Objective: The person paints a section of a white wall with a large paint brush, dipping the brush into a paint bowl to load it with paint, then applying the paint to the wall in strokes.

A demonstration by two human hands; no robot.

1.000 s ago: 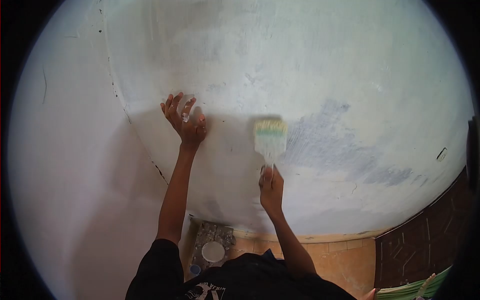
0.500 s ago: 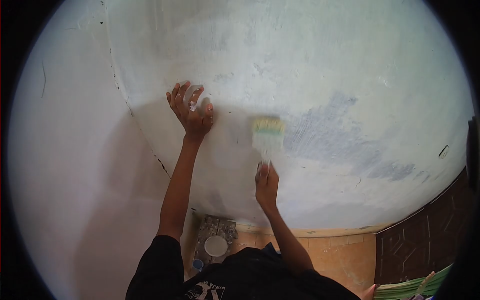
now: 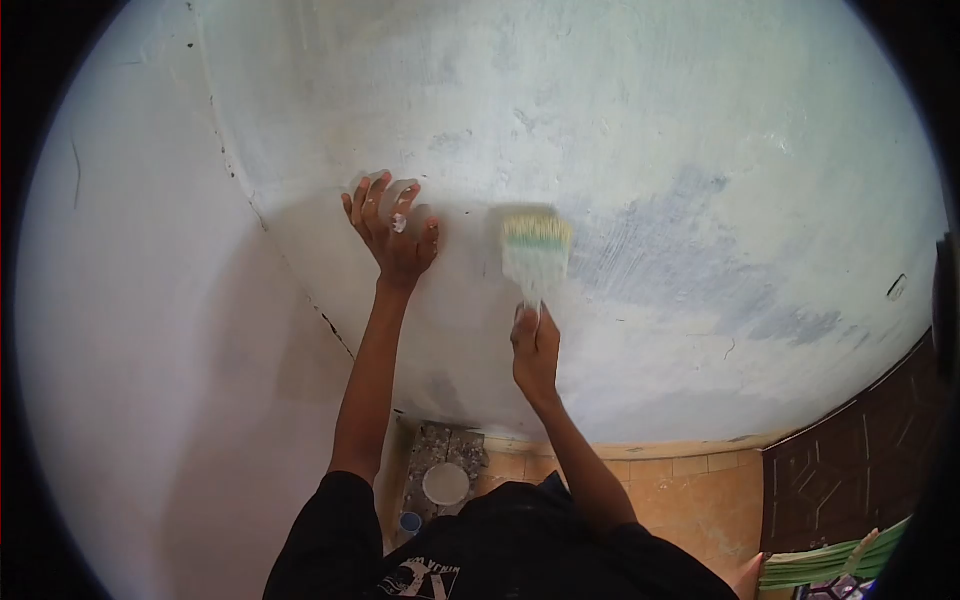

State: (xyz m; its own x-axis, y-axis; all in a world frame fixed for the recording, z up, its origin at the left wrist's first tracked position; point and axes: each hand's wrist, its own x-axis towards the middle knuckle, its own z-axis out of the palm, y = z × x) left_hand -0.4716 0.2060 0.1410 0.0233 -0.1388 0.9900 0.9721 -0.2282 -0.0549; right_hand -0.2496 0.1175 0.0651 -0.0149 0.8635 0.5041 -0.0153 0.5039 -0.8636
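My right hand [image 3: 536, 352] is closed round the handle of a wide brush [image 3: 537, 250], its bristles pointing up at the wall [image 3: 480, 130]. White paint coats the brush below its pale yellow and green bristles. To the left, my left hand [image 3: 397, 235] is raised against or just before the wall with its fingers spread. It holds nothing, and white smears show on its fingers. Right of the brush, a bluish-grey patch [image 3: 680, 260] with streaks marks the pale wall.
Below, a round whitish lid or container [image 3: 446, 484] and a small blue cup [image 3: 410, 522] stand on a stained dark surface [image 3: 432, 445]. Orange tiles [image 3: 690, 500] cover the floor. A dark panelled door [image 3: 840, 460] and green cloth [image 3: 820, 570] are at the lower right.
The brush and my right hand have moved slightly up in view. My left hand appears a little further right, and the view itself has shifted slightly.
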